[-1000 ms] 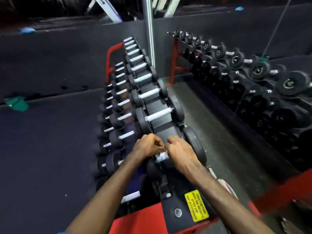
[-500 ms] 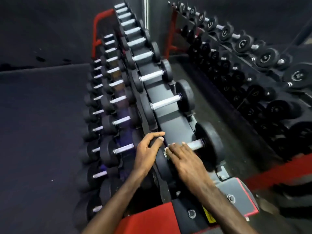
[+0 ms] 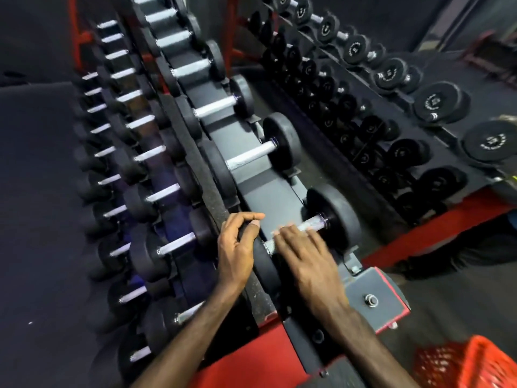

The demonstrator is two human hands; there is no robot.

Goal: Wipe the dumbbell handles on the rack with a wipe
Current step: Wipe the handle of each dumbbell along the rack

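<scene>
Head view: knurled steel handle (image 3: pixel 310 223).

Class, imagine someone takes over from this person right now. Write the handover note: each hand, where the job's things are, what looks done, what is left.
Left hand: grips the near weight head of the nearest dumbbell on the top tier.
Right hand: lies over that dumbbell's handle, fingers fairly straight; no wipe is visible, it may be under the hand.
Done: cannot tell which handles are already wiped.
Left: finish this handle, then the next dumbbell handle and onward up the rack. A red crate stands to the lower right.
</scene>
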